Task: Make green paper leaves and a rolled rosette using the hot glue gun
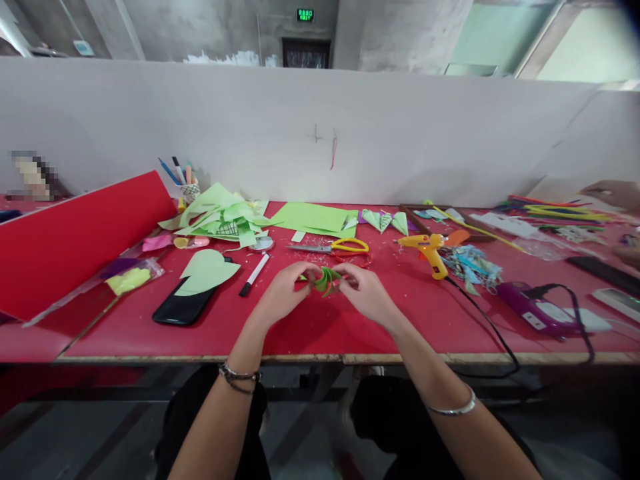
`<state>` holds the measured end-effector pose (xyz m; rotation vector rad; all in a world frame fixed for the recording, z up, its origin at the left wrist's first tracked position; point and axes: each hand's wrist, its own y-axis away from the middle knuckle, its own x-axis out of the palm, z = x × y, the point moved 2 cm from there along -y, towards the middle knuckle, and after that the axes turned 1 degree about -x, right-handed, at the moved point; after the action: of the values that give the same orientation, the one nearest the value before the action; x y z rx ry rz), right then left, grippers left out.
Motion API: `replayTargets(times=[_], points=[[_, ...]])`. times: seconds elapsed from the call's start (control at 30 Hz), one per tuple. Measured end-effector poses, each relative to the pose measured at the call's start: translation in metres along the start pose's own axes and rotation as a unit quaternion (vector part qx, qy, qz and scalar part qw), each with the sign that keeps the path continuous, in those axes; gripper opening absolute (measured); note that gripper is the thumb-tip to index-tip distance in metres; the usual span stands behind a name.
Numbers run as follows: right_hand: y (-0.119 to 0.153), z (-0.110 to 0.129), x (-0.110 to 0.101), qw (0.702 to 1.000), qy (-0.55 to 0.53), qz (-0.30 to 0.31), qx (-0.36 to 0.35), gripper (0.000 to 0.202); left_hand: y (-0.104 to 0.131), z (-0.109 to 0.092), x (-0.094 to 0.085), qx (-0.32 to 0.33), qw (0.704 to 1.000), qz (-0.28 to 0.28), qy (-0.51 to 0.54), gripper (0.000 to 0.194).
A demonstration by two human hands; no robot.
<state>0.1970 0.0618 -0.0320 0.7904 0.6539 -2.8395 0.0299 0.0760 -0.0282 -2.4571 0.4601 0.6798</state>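
Paper (327,280), green & folded, held btwn L hand (286,291) & R hand (371,293), over red surface (320,333); fingers of both pinched nearly closed on its ends. Yellow-handled scissors (326,250) just beyond, glue gun (428,253) off R, phone (183,308) w/ pale-green cutouts (207,271) off L.

A green exit sign (305,15) glows above a dark doorway (306,56).
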Motion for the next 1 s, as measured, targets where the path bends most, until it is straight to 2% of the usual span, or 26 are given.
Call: replayTargets(times=[0.17,0.4,0.63,0.7,0.8,0.9,1.0], points=[[0.001,-0.003,-0.005,0.998,0.064,-0.017,0.001,0.021,0.003,0.003,-0.011,-0.02,1.0,0.014,-0.006,0.028],[0.005,-0.013,-0.017,0.988,0.153,-0.03,0.014,0.019,0.009,0.01,-0.022,-0.041,0.996,0.065,-0.042,0.027],[0.002,-0.007,-0.015,0.986,0.165,0.014,0.015,0.016,0.013,0.017,-0.027,-0.071,0.991,0.108,-0.038,0.037],[-0.005,-0.004,-0.01,0.989,0.144,0.03,0.0,0.017,0.013,0.017,-0.031,-0.077,0.992,0.092,-0.042,0.037],[-0.021,0.0,0.002,0.988,0.13,0.057,-0.053,0.027,0.013,0.017,-0.038,-0.082,0.995,0.033,-0.045,0.032],[-0.04,0.0,0.019,0.974,0.169,0.103,-0.109,0.031,0.013,0.018,-0.042,-0.083,0.995,-0.014,-0.048,0.027],[-0.054,-0.005,0.036,0.965,0.193,0.138,-0.114,0.028,0.014,0.02,-0.044,-0.091,0.993,-0.036,-0.061,0.024]])
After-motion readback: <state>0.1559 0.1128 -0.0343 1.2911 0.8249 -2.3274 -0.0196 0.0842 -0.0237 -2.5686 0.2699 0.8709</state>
